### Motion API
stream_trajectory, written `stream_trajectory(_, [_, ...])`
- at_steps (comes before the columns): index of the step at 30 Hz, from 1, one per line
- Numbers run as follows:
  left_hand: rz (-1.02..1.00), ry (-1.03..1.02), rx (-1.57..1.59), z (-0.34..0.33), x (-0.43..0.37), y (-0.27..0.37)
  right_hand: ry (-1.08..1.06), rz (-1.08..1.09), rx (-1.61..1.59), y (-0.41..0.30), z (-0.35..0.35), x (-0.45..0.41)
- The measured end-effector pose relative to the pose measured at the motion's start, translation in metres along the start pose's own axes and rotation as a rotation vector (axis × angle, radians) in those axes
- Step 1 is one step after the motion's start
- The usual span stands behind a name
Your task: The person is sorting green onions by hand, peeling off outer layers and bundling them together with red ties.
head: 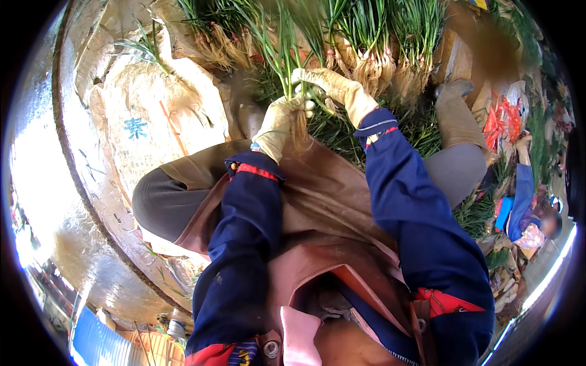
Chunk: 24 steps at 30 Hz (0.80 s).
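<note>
My left hand (280, 120), in a pale work glove, grips a small bunch of green plants with bulbs and roots, likely spring onions (284, 59). Their stringy roots (300, 130) hang below my fingers over the brown apron (327, 183). Close against it, my gloved right hand (336, 87) pinches at the same bunch, its thumb and forefinger by the stems. One leaf or stalk slants down between the two hands. Loose green plants (341, 137) lie in a heap under my hands, between my legs.
Several root-on bundles (371, 59) stand in a row beyond my hands. On the left, a few stalks (155, 55) lie on a woven sack (137, 100) bearing writing. Red plastic (501, 121) lies at the right, near another person (526, 206). A dark hose or rope (80, 183) curves along the left.
</note>
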<state>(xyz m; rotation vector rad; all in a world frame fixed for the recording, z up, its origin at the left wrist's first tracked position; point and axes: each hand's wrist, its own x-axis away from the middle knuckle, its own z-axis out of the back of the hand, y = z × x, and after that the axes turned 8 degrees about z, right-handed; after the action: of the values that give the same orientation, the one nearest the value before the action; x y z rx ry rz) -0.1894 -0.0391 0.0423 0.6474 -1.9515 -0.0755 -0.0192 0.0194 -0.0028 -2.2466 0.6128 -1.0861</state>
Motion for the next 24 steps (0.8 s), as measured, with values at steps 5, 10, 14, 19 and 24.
stream_trajectory(5, [-0.017, -0.162, 0.045, 0.005, 0.004, 0.007, 0.104, 0.102, -0.111, -0.008, -0.022, 0.018])
stream_trajectory(10, [0.082, -0.618, 0.299, 0.001, 0.022, 0.025, 0.479, 0.27, -0.238, 0.022, 0.004, 0.018])
stream_trajectory(14, [-0.128, -0.517, 0.337, -0.002, 0.034, 0.039, -0.386, -0.143, 1.43, 0.078, -0.005, 0.056])
stream_trajectory(19, [-0.067, -0.293, 0.125, 0.011, -0.003, 0.013, 0.583, -0.233, 1.443, 0.021, 0.002, 0.029])
stream_trajectory(24, [0.009, 0.055, 0.025, 0.011, -0.02, 0.0, 0.478, -0.377, 1.356, 0.019, 0.028, -0.008])
